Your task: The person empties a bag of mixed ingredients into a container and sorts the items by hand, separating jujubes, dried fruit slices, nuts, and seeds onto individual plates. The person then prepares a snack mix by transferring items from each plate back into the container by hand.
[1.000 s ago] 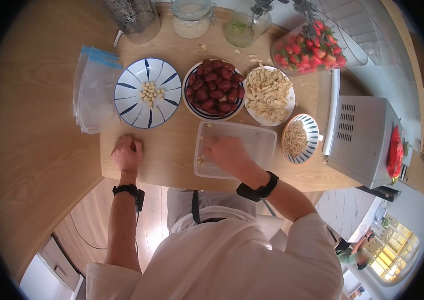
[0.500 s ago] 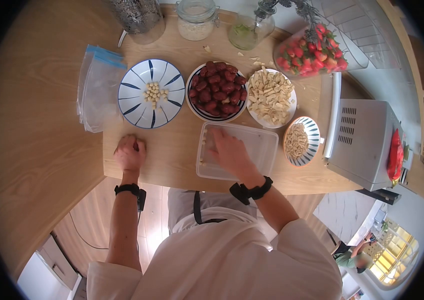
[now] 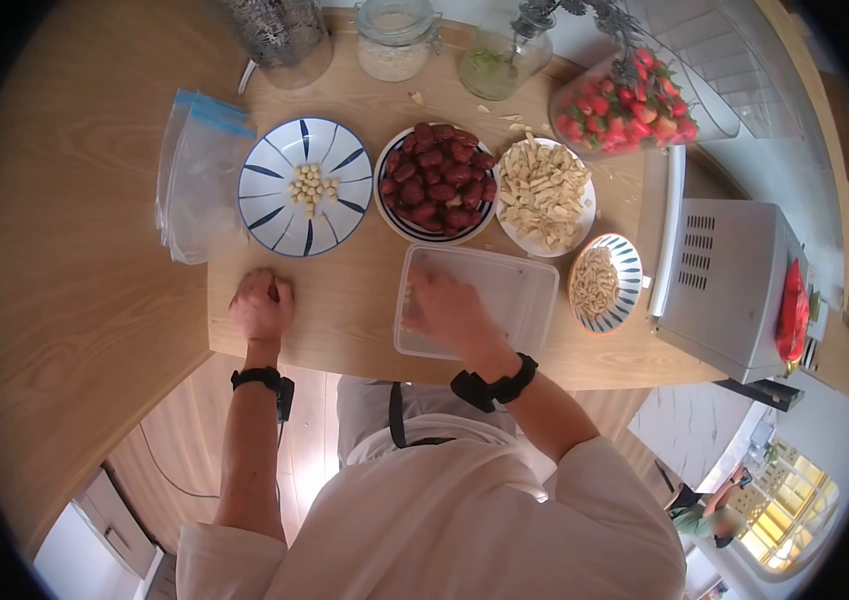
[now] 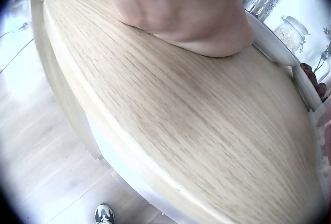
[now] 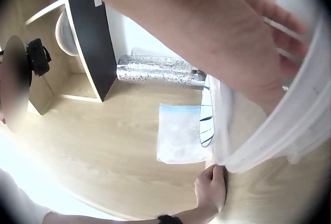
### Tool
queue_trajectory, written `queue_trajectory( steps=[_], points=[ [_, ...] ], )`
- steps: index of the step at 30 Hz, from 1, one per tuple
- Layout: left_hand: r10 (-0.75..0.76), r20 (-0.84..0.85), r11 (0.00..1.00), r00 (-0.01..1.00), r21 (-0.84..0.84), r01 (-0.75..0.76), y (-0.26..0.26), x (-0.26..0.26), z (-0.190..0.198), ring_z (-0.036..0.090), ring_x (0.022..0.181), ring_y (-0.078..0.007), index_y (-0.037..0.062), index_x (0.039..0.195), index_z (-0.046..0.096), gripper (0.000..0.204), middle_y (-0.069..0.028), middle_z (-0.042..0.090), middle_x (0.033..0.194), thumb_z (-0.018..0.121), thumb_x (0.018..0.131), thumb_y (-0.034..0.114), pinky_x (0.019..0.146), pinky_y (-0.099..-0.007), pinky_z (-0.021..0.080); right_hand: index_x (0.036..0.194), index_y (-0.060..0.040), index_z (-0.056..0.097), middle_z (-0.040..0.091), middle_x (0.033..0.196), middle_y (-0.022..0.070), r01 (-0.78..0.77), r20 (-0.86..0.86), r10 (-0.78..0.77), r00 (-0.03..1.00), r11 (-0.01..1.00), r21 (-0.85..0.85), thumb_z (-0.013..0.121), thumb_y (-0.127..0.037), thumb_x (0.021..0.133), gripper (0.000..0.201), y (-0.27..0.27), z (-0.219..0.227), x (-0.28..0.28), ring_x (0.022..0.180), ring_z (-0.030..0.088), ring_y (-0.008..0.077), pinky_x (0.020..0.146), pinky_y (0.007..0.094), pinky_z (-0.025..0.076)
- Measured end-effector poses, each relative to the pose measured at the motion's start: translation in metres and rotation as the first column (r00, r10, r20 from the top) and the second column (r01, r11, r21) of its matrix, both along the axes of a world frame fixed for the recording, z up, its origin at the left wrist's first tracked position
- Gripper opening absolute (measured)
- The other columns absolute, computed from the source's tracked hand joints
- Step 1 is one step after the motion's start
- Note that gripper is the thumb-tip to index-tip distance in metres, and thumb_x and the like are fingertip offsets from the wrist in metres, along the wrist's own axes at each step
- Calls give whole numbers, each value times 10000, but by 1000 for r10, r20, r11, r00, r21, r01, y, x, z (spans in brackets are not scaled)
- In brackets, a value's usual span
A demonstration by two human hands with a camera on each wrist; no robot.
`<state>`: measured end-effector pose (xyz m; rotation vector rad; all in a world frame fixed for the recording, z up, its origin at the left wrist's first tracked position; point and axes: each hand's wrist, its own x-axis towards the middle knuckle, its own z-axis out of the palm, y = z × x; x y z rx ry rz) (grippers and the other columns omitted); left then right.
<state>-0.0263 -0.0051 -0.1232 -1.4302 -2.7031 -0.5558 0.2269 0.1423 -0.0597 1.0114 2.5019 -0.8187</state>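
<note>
Inside a clear plastic container (image 3: 523, 300), the right hand (image 3: 453, 312) reaches to the left wall, beside a few small pale pieces (image 3: 408, 298). In the right wrist view its fingers (image 5: 283, 18) are extended and slightly bent behind the container wall (image 5: 269, 137); nothing is seen in its grip. The left hand (image 3: 263, 304) rests on the wooden table with curled fingers, left of the container. A dark reddish patch shows between thumb and fingers, too unclear to name. In the left wrist view, only the base of the left hand (image 4: 191, 14) shows, against the tabletop.
Behind stand a blue-striped plate (image 3: 280, 215) of pale round pieces, a bowl of red dates (image 3: 435, 185), a plate of pale chips (image 3: 545, 190) and strawberries (image 3: 625, 115). A small bowl (image 3: 627, 280) stands right; zip bags (image 3: 195, 185) lie left.
The right hand has moved within the container, its fingers reaching toward the back left corner and then drawing slightly nearer the body. The left hand stays put; the head view has shifted slightly.
</note>
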Motion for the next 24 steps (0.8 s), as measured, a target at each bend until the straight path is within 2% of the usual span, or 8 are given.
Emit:
queue_trajectory(
  steps=[3, 6, 9, 13, 15, 19, 21, 24],
  points=[
    [5, 44, 1000, 999, 1, -5, 0, 1, 2, 551, 628, -324, 82, 631, 469, 229, -90, 516, 646, 573, 814, 172, 545, -451, 438, 1112, -66, 511, 667, 840, 127, -7, -56, 8, 998, 1000, 14, 762, -274, 764, 477, -2, 6, 0, 802, 683, 348, 688, 453, 557],
    [-6, 44, 1000, 999, 16, 5, 1, 0, 0, 551, 630, -323, 82, 630, 469, 228, -89, 513, 644, 573, 813, 170, 545, -452, 437, 1074, -75, 542, 666, 834, 133, 1, -79, -4, 997, 1000, -31, 726, -236, 791, 374, -5, -1, 4, 797, 683, 347, 679, 453, 553],
    [-15, 51, 1000, 999, 21, 14, 1, 0, 2, 550, 630, -323, 80, 632, 469, 225, -90, 512, 643, 574, 811, 165, 548, -453, 438, 1192, -65, 529, 675, 857, 188, -75, -31, 72, 997, 994, -79, 615, -161, 867, 350, -7, -1, 7, 816, 665, 392, 688, 496, 540],
    [-16, 3, 1000, 1000, 13, 16, 1, -1, 0, 562, 638, -275, 101, 616, 462, 222, -45, 516, 643, 583, 793, 158, 526, -420, 447, 1160, -81, 581, 686, 898, 190, -57, -10, 56, 998, 990, -125, 578, -116, 861, 300, -10, -2, 8, 833, 666, 387, 716, 494, 538],
    [-15, 5, 1000, 1000, -1, 15, 1, 0, 1, 563, 638, -274, 103, 617, 464, 218, -43, 515, 643, 582, 793, 158, 525, -420, 449, 964, -84, 622, 685, 887, 130, -107, -82, 94, 992, 980, -169, 603, -134, 841, 134, -12, -9, 11, 840, 679, 336, 744, 459, 542],
    [-17, 7, 1000, 1000, 1, 17, 2, 0, 2, 564, 638, -273, 105, 616, 464, 219, -41, 516, 643, 582, 792, 158, 525, -419, 450, 933, -79, 643, 690, 913, 131, -111, -126, 87, 988, 974, -199, 579, -137, 853, 118, -12, 2, 18, 886, 672, 319, 768, 455, 537],
    [-15, -1, 1000, 1000, 2, 15, 2, 0, 2, 565, 631, -275, 105, 617, 464, 219, -40, 518, 643, 583, 792, 160, 521, -421, 451, 1057, -109, 668, 698, 944, 149, -116, -162, 79, 984, 965, -236, 560, -134, 867, 220, -12, 1, 21, 914, 651, 355, 794, 470, 519],
    [-7, 0, 1000, 1000, 3, 7, 1, 0, 1, 564, 623, -277, 106, 616, 464, 220, -41, 519, 644, 583, 792, 161, 517, -425, 451, 1020, -98, 669, 696, 940, 145, -99, -200, 36, 979, 945, -312, 580, -165, 869, 188, -8, 3, 22, 904, 647, 358, 784, 466, 515]
  ],
)
